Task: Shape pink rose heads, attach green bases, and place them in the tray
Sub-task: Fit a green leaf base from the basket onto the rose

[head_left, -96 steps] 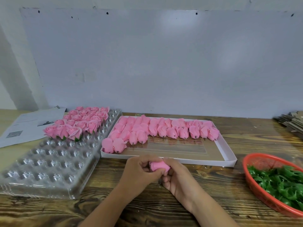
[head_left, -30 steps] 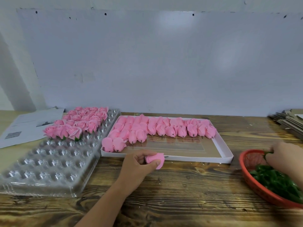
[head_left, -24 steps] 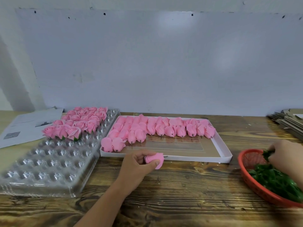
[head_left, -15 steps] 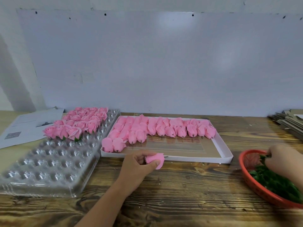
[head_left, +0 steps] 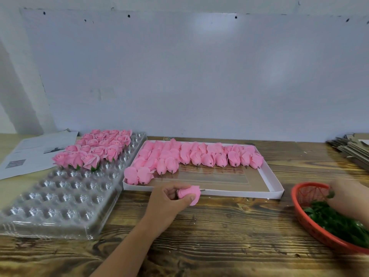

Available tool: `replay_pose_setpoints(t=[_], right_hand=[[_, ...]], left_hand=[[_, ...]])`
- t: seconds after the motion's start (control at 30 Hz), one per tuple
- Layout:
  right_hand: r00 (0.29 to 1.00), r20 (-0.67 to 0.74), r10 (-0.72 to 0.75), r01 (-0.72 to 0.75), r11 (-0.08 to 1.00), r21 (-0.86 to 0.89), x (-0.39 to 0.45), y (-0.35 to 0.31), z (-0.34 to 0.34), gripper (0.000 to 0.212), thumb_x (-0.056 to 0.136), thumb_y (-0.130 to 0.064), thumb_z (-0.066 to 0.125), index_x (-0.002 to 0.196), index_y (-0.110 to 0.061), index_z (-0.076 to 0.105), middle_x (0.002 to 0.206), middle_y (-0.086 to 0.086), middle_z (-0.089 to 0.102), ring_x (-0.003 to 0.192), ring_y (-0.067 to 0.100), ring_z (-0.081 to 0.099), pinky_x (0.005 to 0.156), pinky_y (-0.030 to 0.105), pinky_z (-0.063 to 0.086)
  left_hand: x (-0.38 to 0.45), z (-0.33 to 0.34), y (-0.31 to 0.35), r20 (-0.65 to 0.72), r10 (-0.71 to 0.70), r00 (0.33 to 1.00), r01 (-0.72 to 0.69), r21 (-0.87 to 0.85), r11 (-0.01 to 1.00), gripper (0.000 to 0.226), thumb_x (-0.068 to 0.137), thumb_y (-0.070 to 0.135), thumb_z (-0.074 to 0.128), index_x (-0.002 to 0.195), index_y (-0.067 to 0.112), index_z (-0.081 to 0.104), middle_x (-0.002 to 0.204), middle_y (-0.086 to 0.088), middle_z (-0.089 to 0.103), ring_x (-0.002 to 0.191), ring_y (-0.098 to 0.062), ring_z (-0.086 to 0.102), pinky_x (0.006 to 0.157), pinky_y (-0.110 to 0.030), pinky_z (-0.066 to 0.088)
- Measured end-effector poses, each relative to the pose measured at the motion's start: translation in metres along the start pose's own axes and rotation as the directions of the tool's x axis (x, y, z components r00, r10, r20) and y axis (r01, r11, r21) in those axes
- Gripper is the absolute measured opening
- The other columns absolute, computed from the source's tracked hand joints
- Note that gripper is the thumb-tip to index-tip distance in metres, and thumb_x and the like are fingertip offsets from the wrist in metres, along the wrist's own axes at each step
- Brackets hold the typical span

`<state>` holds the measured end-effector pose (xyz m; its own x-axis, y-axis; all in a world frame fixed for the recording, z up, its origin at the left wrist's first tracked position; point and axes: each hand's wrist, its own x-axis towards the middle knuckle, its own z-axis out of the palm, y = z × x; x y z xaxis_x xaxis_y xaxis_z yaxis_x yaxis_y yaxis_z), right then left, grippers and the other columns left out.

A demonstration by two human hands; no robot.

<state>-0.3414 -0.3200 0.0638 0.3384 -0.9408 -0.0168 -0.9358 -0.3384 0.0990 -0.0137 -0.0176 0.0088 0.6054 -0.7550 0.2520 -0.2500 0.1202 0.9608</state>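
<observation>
My left hand (head_left: 168,203) grips a pink rose head (head_left: 189,194) just in front of the white box, its short stem pointing right. My right hand (head_left: 348,198) reaches into the red basket (head_left: 299,211) and pinches a green base (head_left: 330,194) among the heap of green bases (head_left: 337,222). The white box (head_left: 273,181) holds several unshaped pink buds (head_left: 191,155). On the left, the clear plastic tray (head_left: 60,198) carries several finished roses (head_left: 95,149) with green bases at its far end.
Printed paper sheets (head_left: 30,152) lie at the far left behind the tray. A stack of flat cardboard (head_left: 351,148) sits at the far right. The wooden table (head_left: 219,236) runs up to a white wall.
My right hand left the rose head and moved right into the red basket, where it has shifted among the green bases. My left hand has kept the rose head in place.
</observation>
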Motion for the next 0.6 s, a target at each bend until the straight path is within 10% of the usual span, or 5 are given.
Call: replay_pose_setpoints(t=[0.1,0.37,0.6], right_hand=[[0.998,0.053,-0.019,0.020,1.000,-0.006,-0.004,0.005,-0.002,0.034,0.085,-0.035,0.059,0.118,-0.038,0.063,0.109,-0.004,0.070,0.097,0.017,0.065,0.082,0.034,0.057],[0.997,0.053,-0.053,0.043,0.985,0.164,-0.011,0.004,-0.018,0.055,0.068,-0.082,0.060,0.076,-0.030,0.074,0.056,-0.003,0.070,0.056,0.009,0.068,0.063,0.035,0.061],[0.997,0.052,-0.056,0.046,0.985,0.166,-0.011,-0.001,-0.013,0.094,0.047,-0.098,0.026,0.091,-0.026,0.068,0.065,-0.002,0.071,0.061,0.010,0.069,0.060,0.030,0.060]], left_hand=[[0.000,0.000,0.000,0.002,0.007,1.000,-0.007,-0.008,1.000,0.029,0.078,0.009,0.086,0.099,0.026,0.078,0.097,0.017,0.078,0.092,-0.002,0.073,0.074,-0.011,0.054],[0.000,0.000,0.000,0.000,-0.006,1.000,0.006,0.001,1.000,0.030,0.078,0.011,0.086,0.100,0.030,0.077,0.098,0.018,0.077,0.094,-0.002,0.073,0.074,-0.011,0.054],[0.000,0.000,0.001,0.001,-0.008,1.000,0.008,0.003,1.000,0.029,0.078,0.011,0.086,0.101,0.027,0.077,0.098,0.018,0.077,0.093,-0.002,0.073,0.074,-0.011,0.054]])
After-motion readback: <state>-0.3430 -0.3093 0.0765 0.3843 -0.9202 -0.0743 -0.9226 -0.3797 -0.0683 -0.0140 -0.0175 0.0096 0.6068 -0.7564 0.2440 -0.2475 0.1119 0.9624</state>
